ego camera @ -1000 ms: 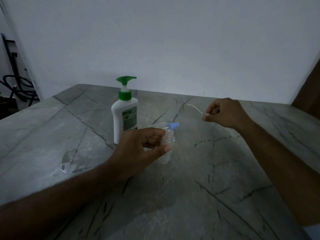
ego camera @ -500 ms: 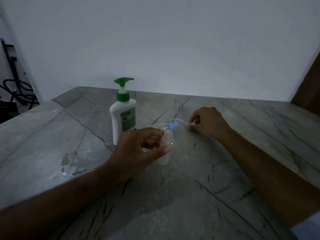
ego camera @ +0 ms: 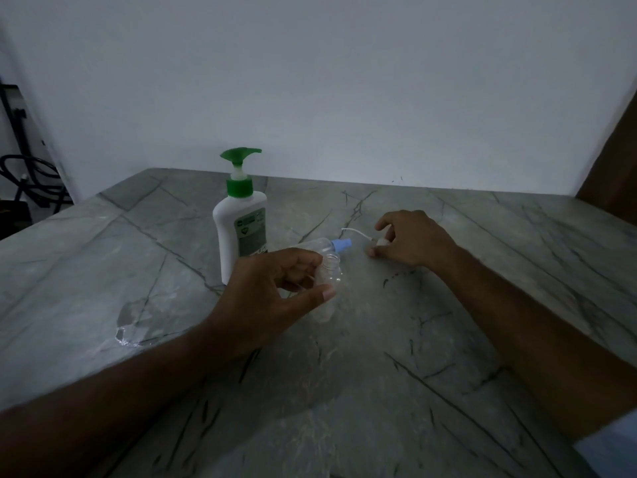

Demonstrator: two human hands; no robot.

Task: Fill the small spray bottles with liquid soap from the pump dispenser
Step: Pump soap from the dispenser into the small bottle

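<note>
A white pump dispenser (ego camera: 241,229) with a green pump head stands upright on the grey marble table (ego camera: 413,374). My left hand (ego camera: 272,298) grips a small clear spray bottle (ego camera: 329,281), open at the neck and standing upright. Behind it lies a second clear bottle (ego camera: 324,244) on its side, with a light blue cap. My right hand (ego camera: 410,238) is low over the table to the right, with the white spray head and its thin tube (ego camera: 362,235) at its fingertips; whether the fingers still pinch it is unclear.
A wet patch (ego camera: 132,322) shines on the table left of my left arm. A white wall runs behind the table. Dark cables and a stand (ego camera: 20,181) sit off the table's far left edge. A brown panel (ego camera: 613,174) rises at the far right.
My right hand came down from mid-air to the table with the spray head and tube. My left hand stayed on the open bottle.
</note>
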